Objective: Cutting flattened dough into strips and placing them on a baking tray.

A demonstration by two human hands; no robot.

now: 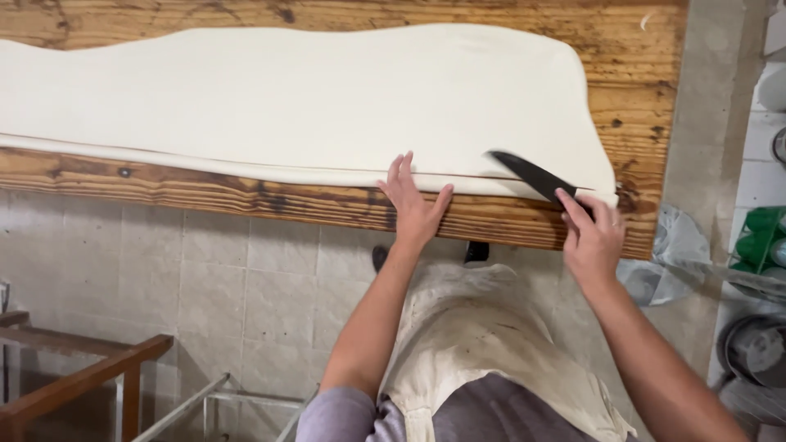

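A long sheet of pale dough (311,98) lies across a rough wooden table (639,98). A thin strip of dough (246,168) runs along its near edge, parted from the sheet by a cut line. My left hand (413,205) rests flat on that near edge, fingers spread, holding nothing. My right hand (591,233) grips a black-bladed knife (528,173), whose blade lies on the dough near the sheet's right end, pointing left along the cut.
Grey floor tiles (205,278) lie below the table edge. A wooden frame (74,381) and metal bars (221,401) stand at lower left. Green containers (761,237) and round metal pans (753,352) sit at right. I wear a pale apron (483,344).
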